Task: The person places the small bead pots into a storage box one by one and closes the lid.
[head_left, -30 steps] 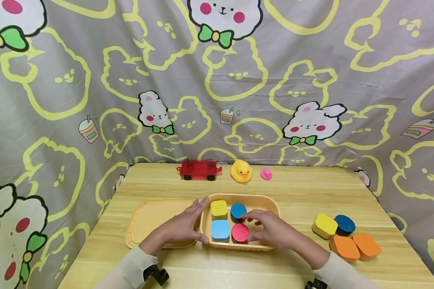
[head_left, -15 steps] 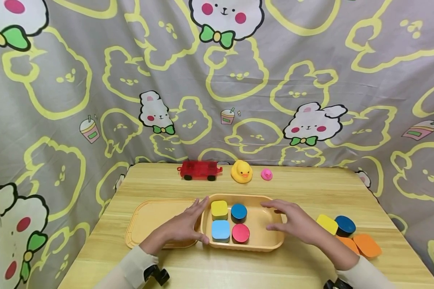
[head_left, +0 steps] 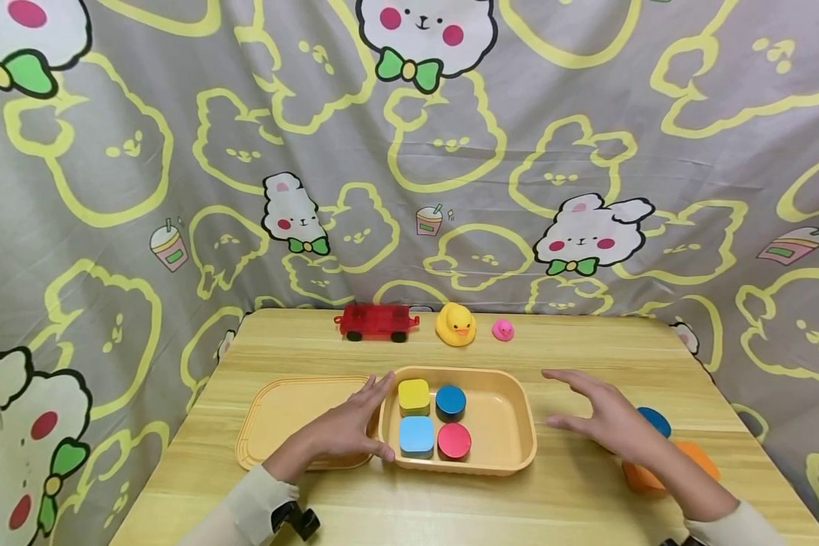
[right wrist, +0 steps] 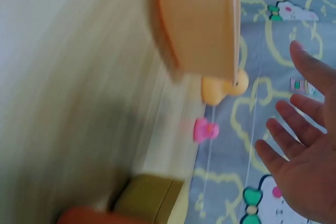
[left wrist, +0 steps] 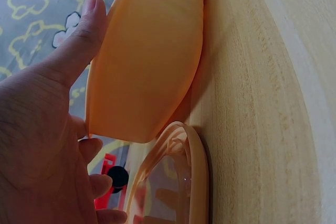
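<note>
**Left hand steadies the tray; right hand spread above the loose blocks**

Gripping nothing, the right hand [head_left: 614,421] hangs above the table [head_left: 573,356] with its fingers straight and spread, just right of the orange tray [head_left: 519,425] and apart from it. The right wrist view shows the same open palm [right wrist: 304,156] with nothing in it. Beneath and beside this hand lie the loose blocks: a dark blue round block [head_left: 655,419] peeks out at its far right side, and two orange blocks [head_left: 699,459] show at its near right. The yellow block [right wrist: 149,198] is hidden under the hand from the head view but shows in the right wrist view, next to an orange one.

The left hand [head_left: 344,428] rests against the tray's left end, fingers straight along the far corner and thumb laid on the near left corner; it presses rather than clasps. In the left wrist view the thumb [left wrist: 79,40] lies flat along the tray's outer wall [left wrist: 147,61].

Inside the tray, in its left half, four blocks sit in a square: a yellow square block [head_left: 413,394] far left, a blue round block [head_left: 451,400] far right, a light blue square block [head_left: 416,434] near left and a red round block [head_left: 453,440] near right. The tray's right half is bare.

An orange lid [head_left: 280,417] lies flat just left of the tray, partly under the left hand. Along the far edge stand a red toy car [head_left: 375,321], a yellow rubber duck [head_left: 456,324] and a small pink duck [head_left: 502,329].
</note>
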Action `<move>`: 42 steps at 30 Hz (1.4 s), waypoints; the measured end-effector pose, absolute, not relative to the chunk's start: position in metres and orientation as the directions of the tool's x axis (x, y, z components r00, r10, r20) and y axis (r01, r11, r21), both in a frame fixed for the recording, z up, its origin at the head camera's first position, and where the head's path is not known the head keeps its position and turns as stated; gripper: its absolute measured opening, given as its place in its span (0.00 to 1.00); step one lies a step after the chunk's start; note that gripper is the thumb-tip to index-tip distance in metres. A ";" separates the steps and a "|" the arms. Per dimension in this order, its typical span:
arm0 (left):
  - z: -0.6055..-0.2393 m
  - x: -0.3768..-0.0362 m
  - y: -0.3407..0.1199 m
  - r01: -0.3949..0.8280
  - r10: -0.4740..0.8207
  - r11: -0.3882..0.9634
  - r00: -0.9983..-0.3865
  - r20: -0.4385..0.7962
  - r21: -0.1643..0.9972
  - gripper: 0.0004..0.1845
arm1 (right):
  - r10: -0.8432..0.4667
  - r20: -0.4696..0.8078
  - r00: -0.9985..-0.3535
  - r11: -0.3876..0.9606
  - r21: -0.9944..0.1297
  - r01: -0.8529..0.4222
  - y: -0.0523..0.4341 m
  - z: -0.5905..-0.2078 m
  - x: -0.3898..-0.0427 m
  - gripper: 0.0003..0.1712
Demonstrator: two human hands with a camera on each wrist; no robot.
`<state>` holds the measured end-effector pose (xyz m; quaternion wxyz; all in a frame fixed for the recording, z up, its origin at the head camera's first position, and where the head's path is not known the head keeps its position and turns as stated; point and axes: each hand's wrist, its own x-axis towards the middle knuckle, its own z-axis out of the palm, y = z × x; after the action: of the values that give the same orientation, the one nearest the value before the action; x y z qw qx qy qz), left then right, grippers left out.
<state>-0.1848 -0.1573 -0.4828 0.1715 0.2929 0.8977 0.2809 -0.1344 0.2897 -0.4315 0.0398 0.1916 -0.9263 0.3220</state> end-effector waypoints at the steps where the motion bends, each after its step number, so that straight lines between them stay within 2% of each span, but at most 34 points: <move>1: -0.483 -0.185 -0.157 0.431 0.623 0.670 -0.769 -0.143 0.605 0.70 | -0.323 0.201 -0.925 0.724 -0.577 -0.378 0.294 -0.432 -0.133 0.41; 10: -0.483 -0.186 -0.157 0.438 0.626 0.669 -0.767 -0.139 0.600 0.70 | -0.246 0.143 -0.959 0.743 -0.607 -0.281 0.333 -0.441 -0.127 0.46; 21: -0.484 -0.186 -0.157 0.436 0.625 0.668 -0.768 -0.137 0.603 0.70 | -0.229 0.062 -0.971 0.771 -0.597 -0.220 0.369 -0.460 -0.122 0.47; 27: -0.485 -0.186 -0.157 0.433 0.621 0.673 -0.771 -0.140 0.599 0.70 | -0.237 0.054 -0.970 0.782 -0.582 -0.224 0.379 -0.473 -0.121 0.49; 42: -0.485 -0.186 -0.157 0.423 0.617 0.673 -0.773 -0.146 0.607 0.70 | -0.229 0.062 -0.971 0.807 -0.546 -0.225 0.383 -0.485 -0.123 0.44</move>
<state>-0.1858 -0.1572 -0.4851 0.1723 0.2894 0.8982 0.2823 -0.1231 0.3828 -0.4849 -0.0033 0.1195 -0.9504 0.2871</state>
